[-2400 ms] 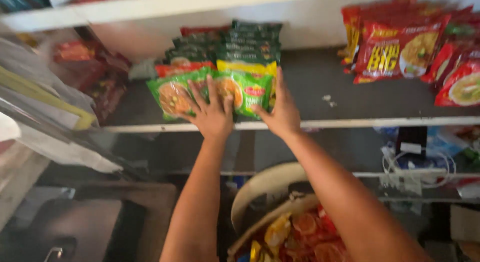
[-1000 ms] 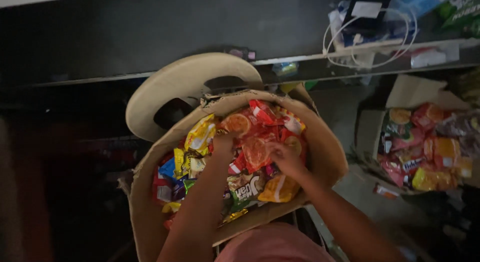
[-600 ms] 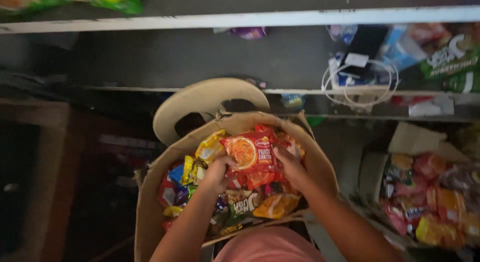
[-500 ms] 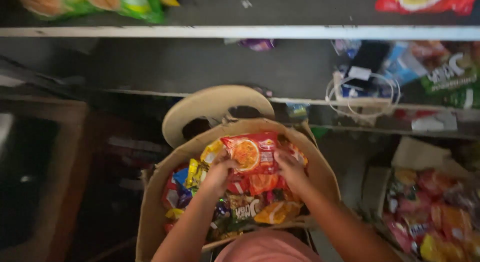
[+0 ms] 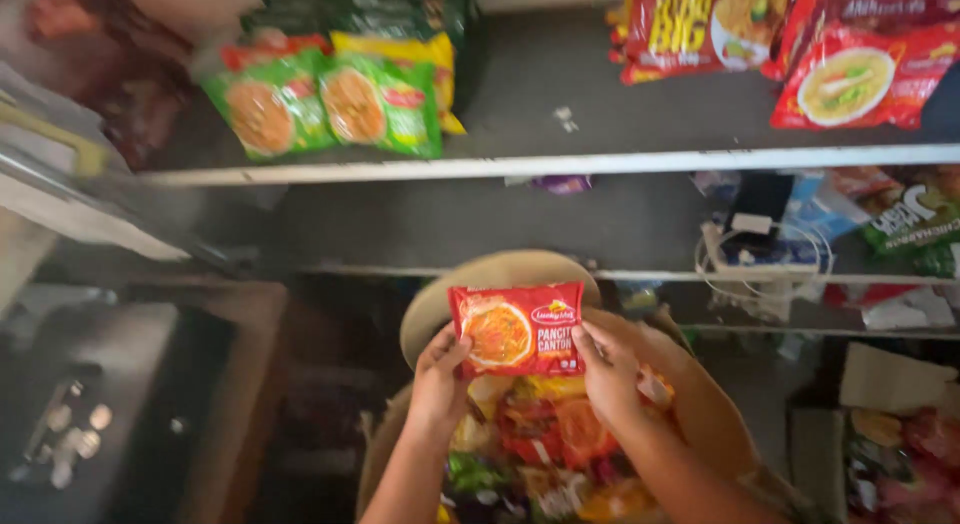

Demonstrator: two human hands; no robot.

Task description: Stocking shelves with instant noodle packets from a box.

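Both my hands hold a red noodle packet [image 5: 518, 330] above an open cardboard box [image 5: 715, 424]. My left hand [image 5: 440, 376] grips the packet's left edge and my right hand [image 5: 606, 369] grips its right edge. The box below is full of mixed colourful packets [image 5: 540, 449]. On the upper shelf [image 5: 560, 165] lie green noodle packets [image 5: 325, 104] at the left, with dark green ones stacked behind them.
Red noodle packets [image 5: 800, 44] fill the upper shelf's right side. A white coiled cable [image 5: 760, 259] and more packets sit on the lower shelf [image 5: 800, 279]. A second box of packets [image 5: 900, 449] stands at the lower right. A round beige lid [image 5: 480, 284] sits behind the box.
My hands left the green packets on the shelf, went down into the box, and have lifted out a red noodle packet. The view has tilted back up toward the shelves.
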